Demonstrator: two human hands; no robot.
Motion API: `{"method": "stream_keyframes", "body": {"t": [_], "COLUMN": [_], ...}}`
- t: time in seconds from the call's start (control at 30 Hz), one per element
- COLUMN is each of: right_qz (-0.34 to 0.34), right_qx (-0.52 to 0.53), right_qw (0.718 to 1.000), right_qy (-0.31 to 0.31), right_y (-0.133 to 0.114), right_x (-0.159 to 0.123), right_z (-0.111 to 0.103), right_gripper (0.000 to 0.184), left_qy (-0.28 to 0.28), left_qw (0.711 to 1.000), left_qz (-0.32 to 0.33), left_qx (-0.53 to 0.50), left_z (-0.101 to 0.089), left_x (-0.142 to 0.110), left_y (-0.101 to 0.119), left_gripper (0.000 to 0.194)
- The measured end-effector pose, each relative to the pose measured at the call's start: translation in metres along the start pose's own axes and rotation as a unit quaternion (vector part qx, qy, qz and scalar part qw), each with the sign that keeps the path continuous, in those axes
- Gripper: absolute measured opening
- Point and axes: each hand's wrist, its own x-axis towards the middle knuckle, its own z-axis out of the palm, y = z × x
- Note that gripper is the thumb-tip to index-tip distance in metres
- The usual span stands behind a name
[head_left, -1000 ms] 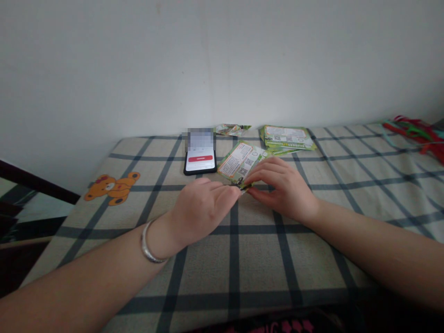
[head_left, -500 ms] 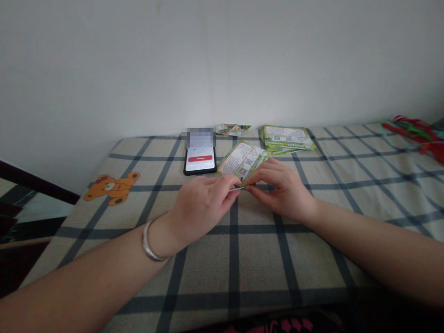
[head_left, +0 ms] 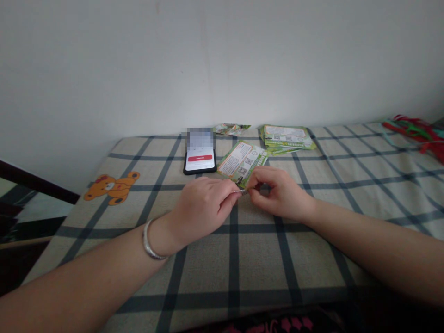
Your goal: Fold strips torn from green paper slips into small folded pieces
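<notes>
My left hand (head_left: 210, 201), with a silver bangle (head_left: 149, 241) at the wrist, pinches a thin, flat piece (head_left: 240, 191) between thumb and fingers. My right hand (head_left: 277, 192) is closed on the other end of this piece. Only a narrow edge shows, so I cannot tell its kind. Just beyond the fingertips lies a green and white printed card (head_left: 239, 159), its near corner close to the hands. Left of this card is a phone (head_left: 200, 162) with a lit screen and a red button on it.
A stack of similar printed cards (head_left: 287, 136) lies near the wall. Beside the phone is a crumpled wrapper (head_left: 233, 129). An orange bear cutout (head_left: 113, 187) rests on the checked tablecloth (head_left: 208, 277) at left. Red and green material (head_left: 416, 132) lies at far right.
My right hand has shifted slightly down, its fingers curling in more. More of the printed card's near edge shows. The phone and the stack have not moved.
</notes>
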Motion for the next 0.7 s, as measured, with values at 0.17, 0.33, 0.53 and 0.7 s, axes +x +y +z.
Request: {"method": "stream_keyframes", "body": {"t": [0.17, 0.33, 0.53, 0.7], "right_qz": [0.050, 0.052, 0.058, 0.047], "right_qx": [0.033, 0.057, 0.048, 0.041], "right_qw": [0.998, 0.997, 0.997, 0.997], "right_qy": [-0.020, -0.012, 0.011, 0.037], "right_y": [0.0037, 0.0053, 0.0069, 0.0081], "right_x": [-0.0012, -0.0016, -0.0010, -0.0004], "right_z": [-0.0011, -0.0010, 0.0004, 0.0009], "right_gripper": [0.010, 0.009, 0.009, 0.009], "left_qy": [-0.005, -0.036, -0.050, -0.039], "left_qw": [1.000, 0.994, 0.980, 0.962], "left_qz": [-0.021, -0.077, -0.145, -0.199], "left_qx": [-0.021, -0.070, -0.125, -0.183], "left_z": [-0.0010, -0.0021, -0.0030, 0.0016], "left_x": [-0.0004, -0.0011, 0.0001, -0.0003], "left_y": [-0.0004, -0.0009, -0.0003, -0.0049], "left_gripper": [0.017, 0.016, 0.013, 0.011]}}
